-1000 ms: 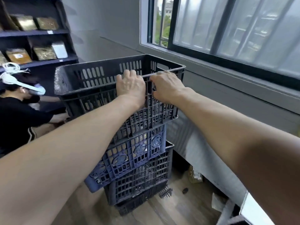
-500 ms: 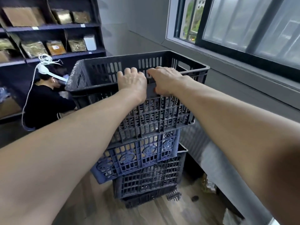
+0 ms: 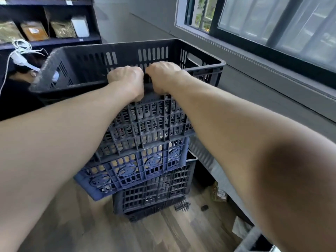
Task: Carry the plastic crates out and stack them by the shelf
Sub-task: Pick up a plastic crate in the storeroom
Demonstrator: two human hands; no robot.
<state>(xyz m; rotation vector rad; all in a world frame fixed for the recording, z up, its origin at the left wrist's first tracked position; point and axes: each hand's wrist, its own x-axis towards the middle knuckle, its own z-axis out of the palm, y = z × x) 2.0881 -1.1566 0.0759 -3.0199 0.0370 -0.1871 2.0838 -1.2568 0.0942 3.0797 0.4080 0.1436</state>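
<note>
Since half a second ago the grip has tightened: the fingers that lay flatter along the edge now curl over it, so only knuckles and the backs of the hands show. The left hand [image 3: 127,82] and the right hand [image 3: 163,77] sit almost touching, side by side, both clenched on the near rim of the top crate [image 3: 201,67], thumbs down on its outer wall. The crate fills more of the view than before, and its left corner now covers more of the seated person [image 3: 20,95] behind it. The shelf [image 3: 54,42] has slid toward the upper left edge of the view

The top crate, dark and slotted, rests on the stack below the window [image 3: 272,28], next to the grey wall. Under it the blue crate [image 3: 131,170] sits skewed, its near left corner jutting out past the others. Below that is a lower dark crate [image 3: 160,186], and beneath it what seems to be a fourth crate [image 3: 145,213], though only a thin strip of it shows above the wooden floor [image 3: 163,235]. That makes four crates in one stack, if the strip is one

Two bare forearms reach in, one from each side. On the shelf one row holds four packets: three gold or brown packets [image 3: 62,29] and one white packet [image 3: 80,26]. On the floor right of the stack lie one comb-like plastic piece [image 3: 182,206] and one small dark object [image 3: 204,207]
</note>
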